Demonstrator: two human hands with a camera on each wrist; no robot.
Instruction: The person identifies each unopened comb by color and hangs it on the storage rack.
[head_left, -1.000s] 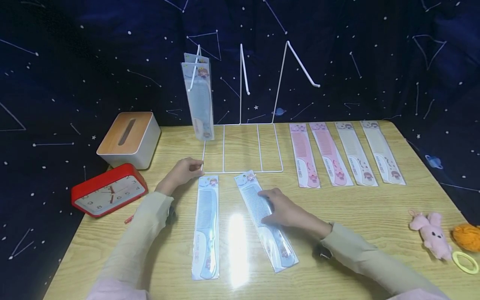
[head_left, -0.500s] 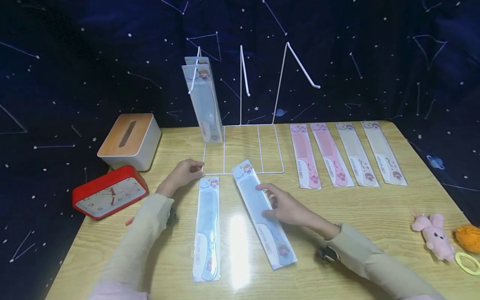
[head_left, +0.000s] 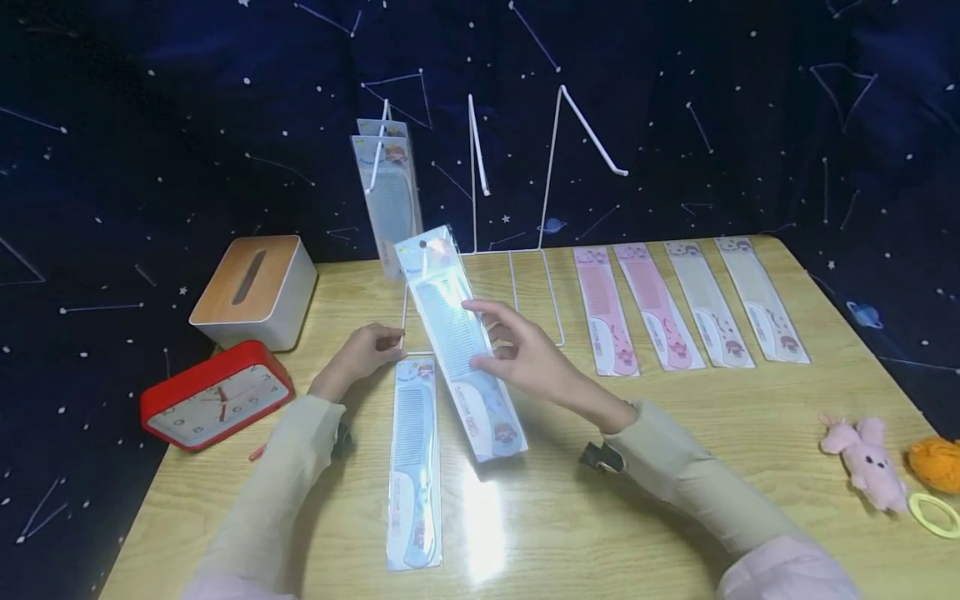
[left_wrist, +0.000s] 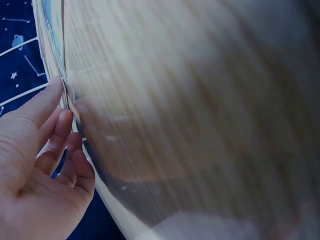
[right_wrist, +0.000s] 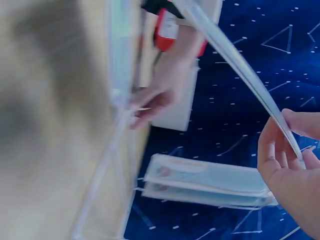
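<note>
My right hand [head_left: 491, 342] pinches a packaged blue comb [head_left: 450, 321] and holds it tilted in the air in front of the white wire rack [head_left: 551, 158]. In the right wrist view the package [right_wrist: 235, 60] runs edge-on from my fingers [right_wrist: 292, 120]. At the table, my left hand [head_left: 390, 340] grips the front left corner of the rack's base; thumb and fingers [left_wrist: 62, 125] close on the wire. A second blue comb [head_left: 412, 467] lies flat below that hand. Two more blue combs [head_left: 386, 196] hang on the rack's left hook.
Two pink combs [head_left: 603, 312] and two beige combs [head_left: 757, 300] lie in a row at the right. A tissue box [head_left: 255, 287] and red clock [head_left: 213, 396] sit at the left. A pink plush [head_left: 862, 462], orange ball [head_left: 936, 462] and yellow ring [head_left: 933, 515] lie by the right edge.
My right hand has picked the blue comb up off the table and carried it up and left toward the rack. The left hand has stayed on the rack's corner.
</note>
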